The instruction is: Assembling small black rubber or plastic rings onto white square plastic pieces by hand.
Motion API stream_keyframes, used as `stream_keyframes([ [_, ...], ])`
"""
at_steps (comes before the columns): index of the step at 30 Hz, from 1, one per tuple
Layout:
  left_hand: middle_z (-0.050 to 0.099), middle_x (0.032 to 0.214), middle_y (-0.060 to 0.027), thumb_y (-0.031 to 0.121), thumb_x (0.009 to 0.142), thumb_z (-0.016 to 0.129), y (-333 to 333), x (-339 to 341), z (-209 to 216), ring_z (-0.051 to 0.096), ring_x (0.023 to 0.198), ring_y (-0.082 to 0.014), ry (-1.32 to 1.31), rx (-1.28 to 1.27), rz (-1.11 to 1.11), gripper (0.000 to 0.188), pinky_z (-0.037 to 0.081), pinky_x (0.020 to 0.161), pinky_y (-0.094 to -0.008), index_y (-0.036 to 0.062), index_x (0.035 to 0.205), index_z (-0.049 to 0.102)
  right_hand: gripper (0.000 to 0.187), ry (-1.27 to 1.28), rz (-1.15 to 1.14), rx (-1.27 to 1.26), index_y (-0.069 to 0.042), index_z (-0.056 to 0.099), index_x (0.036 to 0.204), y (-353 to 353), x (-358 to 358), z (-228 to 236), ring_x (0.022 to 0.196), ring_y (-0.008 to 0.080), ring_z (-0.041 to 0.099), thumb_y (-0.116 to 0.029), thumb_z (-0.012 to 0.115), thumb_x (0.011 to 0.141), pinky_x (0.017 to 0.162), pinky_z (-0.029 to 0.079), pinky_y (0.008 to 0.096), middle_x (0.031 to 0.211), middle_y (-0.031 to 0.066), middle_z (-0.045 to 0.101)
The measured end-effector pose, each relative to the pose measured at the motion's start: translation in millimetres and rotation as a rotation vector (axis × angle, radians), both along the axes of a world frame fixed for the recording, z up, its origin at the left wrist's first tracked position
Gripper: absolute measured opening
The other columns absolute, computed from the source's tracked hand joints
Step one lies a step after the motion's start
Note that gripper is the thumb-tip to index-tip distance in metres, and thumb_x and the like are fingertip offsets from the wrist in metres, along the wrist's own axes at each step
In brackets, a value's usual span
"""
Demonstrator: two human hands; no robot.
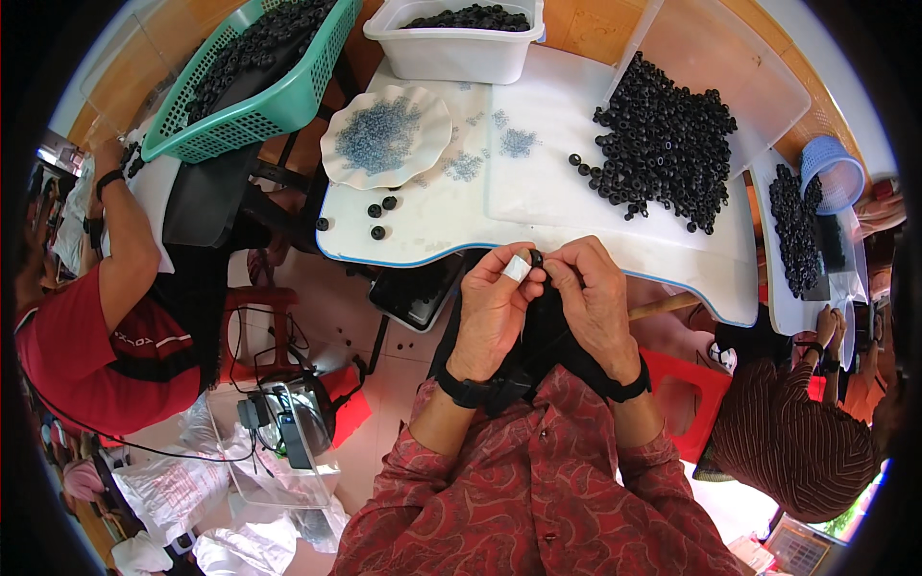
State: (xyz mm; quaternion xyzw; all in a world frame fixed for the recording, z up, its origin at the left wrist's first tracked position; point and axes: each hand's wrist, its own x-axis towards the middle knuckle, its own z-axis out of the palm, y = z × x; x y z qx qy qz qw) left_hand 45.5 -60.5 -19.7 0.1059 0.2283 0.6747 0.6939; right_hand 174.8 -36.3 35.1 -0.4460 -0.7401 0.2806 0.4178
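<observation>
In front of my chest, just off the table's near edge, my two hands meet. My left hand pinches a small black round part between thumb and fingers. White tape is wrapped round one of its digits. Thumb and forefinger of my right hand are pressed together right beside that part; whatever they hold is too small to make out. Ahead on the white table, a few loose black parts lie near a scalloped cream plate of tiny clear bluish pieces. More such pieces form small heaps.
A big pile of black parts spills from a clear bin at right. A white tub and a green basket hold more. People sit left and right. A red stool stands at my right.
</observation>
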Motion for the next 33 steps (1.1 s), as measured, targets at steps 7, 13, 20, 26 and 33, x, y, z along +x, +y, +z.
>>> stream_keyframes([
  [7,0.065,0.095,-0.0073,0.005,0.095,0.06,-1,1,0,0.064,0.079,-0.013,0.0,-0.011,-0.01,0.02,0.053,0.067,-0.0225,-0.0031,0.113,0.061,0.004,-0.017,-0.001,-0.006,0.002,0.059,0.087,-1,3,-1,0.065,0.0234,0.058,0.002,0.062,0.088,0.057,0.046,0.0321,0.082,0.0116,0.056],
  [13,0.065,0.095,-0.0073,0.004,0.094,0.06,-2,4,3,0.064,0.078,-0.0135,0.079,0.001,0.002,0.02,0.053,0.067,-0.023,-0.0037,0.112,0.062,0.003,-0.017,0.008,-0.02,0.001,0.059,0.088,-1,4,1,0.067,0.025,0.059,0.001,0.062,0.088,0.058,0.047,0.0331,0.083,0.0119,0.056],
  [20,0.064,0.094,-0.0054,0.003,0.094,0.06,-5,3,1,0.063,0.079,-0.013,0.089,0.035,-0.019,0.019,0.053,0.067,-0.023,-0.0033,0.112,0.063,0.004,-0.034,0.02,-0.033,0.0,0.06,0.09,-2,10,2,0.069,0.026,0.059,0.001,0.062,0.087,0.061,0.047,0.0336,0.084,0.0123,0.055],
  [26,0.063,0.093,-0.004,0.004,0.095,0.06,-6,7,0,0.063,0.079,-0.0127,0.085,0.053,-0.054,0.019,0.052,0.067,-0.0228,-0.0027,0.112,0.063,0.004,-0.019,0.032,-0.005,0.0,0.06,0.091,-6,17,6,0.07,0.0266,0.059,0.001,0.062,0.087,0.062,0.047,0.034,0.085,0.0124,0.055],
  [33,0.063,0.093,-0.004,0.005,0.095,0.061,-9,12,7,0.063,0.078,-0.0126,0.07,0.058,-0.082,0.02,0.052,0.066,-0.0232,-0.0027,0.113,0.063,0.005,0.009,0.005,0.013,0.001,0.06,0.089,-12,22,16,0.068,0.0245,0.06,0.002,0.064,0.086,0.06,0.048,0.0328,0.085,0.0119,0.056],
])
